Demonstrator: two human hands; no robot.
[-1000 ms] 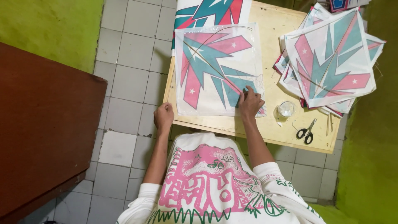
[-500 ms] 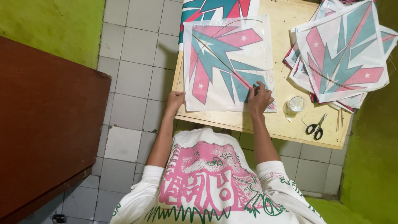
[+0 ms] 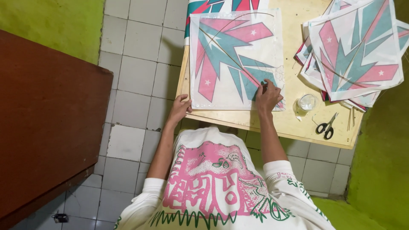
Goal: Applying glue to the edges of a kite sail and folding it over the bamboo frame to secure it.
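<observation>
Kite paper [image 3: 236, 59] with pink and teal shapes lies flat on the wooden tabletop [image 3: 294, 121], where the left hand [image 3: 180, 107] pinches its near corner and the right hand [image 3: 267, 94] presses flat on it, with scissors [image 3: 326, 126] and a kite pile [image 3: 355, 51] farther off.

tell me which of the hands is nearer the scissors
Right. The right hand rests on the kite sheet, just left of the scissors; the left hand grips the sheet's far corner.

One pair of scissors [image 3: 326, 127], one small clear cup [image 3: 306, 102], two hands.
</observation>
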